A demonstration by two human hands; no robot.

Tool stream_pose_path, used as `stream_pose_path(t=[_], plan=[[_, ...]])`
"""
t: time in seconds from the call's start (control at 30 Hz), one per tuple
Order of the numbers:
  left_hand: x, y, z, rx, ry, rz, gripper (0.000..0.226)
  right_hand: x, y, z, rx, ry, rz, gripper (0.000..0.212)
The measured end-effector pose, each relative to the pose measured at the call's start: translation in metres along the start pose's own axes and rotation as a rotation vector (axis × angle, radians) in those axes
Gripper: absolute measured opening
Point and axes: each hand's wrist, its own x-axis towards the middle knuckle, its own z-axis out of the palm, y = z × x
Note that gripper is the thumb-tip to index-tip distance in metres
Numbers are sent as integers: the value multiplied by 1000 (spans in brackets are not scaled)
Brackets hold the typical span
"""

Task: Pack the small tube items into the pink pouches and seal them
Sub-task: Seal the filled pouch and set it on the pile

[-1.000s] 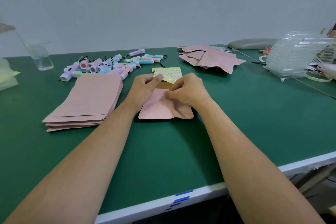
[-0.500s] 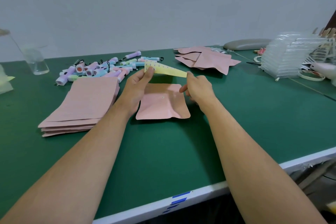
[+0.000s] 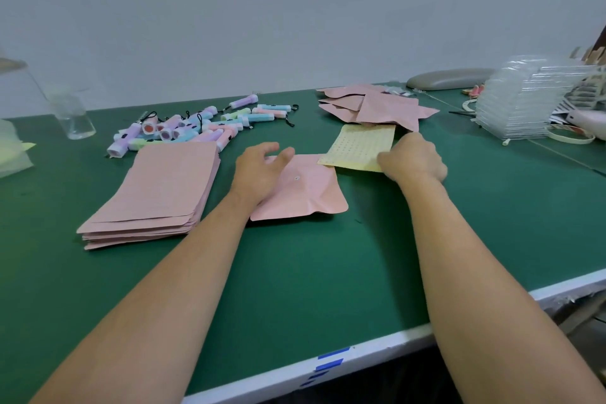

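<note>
Green work table [image 3: 295, 272] against a plain pale wall. At far left stands a clear glass [image 3: 73, 118]. Beside it, a loose heap of small pastel tubes [image 3: 196, 128] waits unpacked, and just in front lies a thick stack of flat pink pouches [image 3: 157, 193]. At centre, the left hand [image 3: 259, 170] rests with fingers spread and relaxed on a bulging pink pouch [image 3: 305, 197]. Its folded flap carries a small round sticker [image 3: 296, 178], so this pouch looks filled and sealed. To its right, the right hand [image 3: 413, 161], fingers curled, appears to pinch the edge of a yellow sticker sheet [image 3: 359, 147] lying low over the table. Behind that sits a small pile of finished pouches [image 3: 377, 105]. Judging by the heaps, most of the packing remains.
</note>
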Motion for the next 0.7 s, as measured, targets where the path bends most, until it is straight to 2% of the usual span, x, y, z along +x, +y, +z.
stream_pose_path(t=[0.1, 0.2, 0.4, 0.47, 0.57, 0.63, 0.7], plan=[[2, 4, 4, 406, -51, -105, 64, 5, 8, -3, -177, 101, -22, 23], [1, 6, 5, 573, -69, -147, 73, 10, 14, -11, -201, 167, -1, 26], [-2, -1, 2, 617, -32, -162, 92, 12, 24, -23, -259, 161, 94, 23], [-3, -2, 4, 614, -20, -185, 96, 9, 21, -22, -295, 186, 77, 36], [-1, -2, 5, 599, -5, -204, 96, -3, 4, -13, -158, 218, -97, 42], [2, -3, 3, 545, -14, -216, 88, -18, -14, -1, -47, 147, -253, 34], [5, -4, -1, 430, -12, -224, 71, -37, -32, 14, -97, 41, -363, 46]])
